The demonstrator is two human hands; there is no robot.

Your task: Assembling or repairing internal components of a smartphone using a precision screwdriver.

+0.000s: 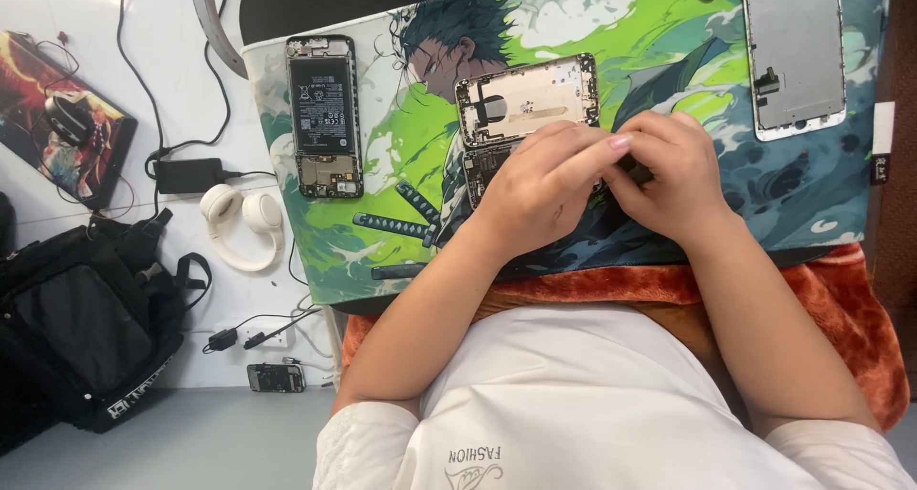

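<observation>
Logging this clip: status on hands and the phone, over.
Left hand and right hand both on the opened gold phone frame, fingers meeting over its lower end. Whether either has a closed grip is hidden. Second opened phone lies apart, left.

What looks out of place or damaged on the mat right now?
Nothing spilled. Three phones lie opened: one with its battery exposed, a gold frame partly under the left hand and right hand, and a bare silver housing. That looks like disassembly rather than damage.

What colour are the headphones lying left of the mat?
Cream white headphones, clearest in the head view.
</observation>
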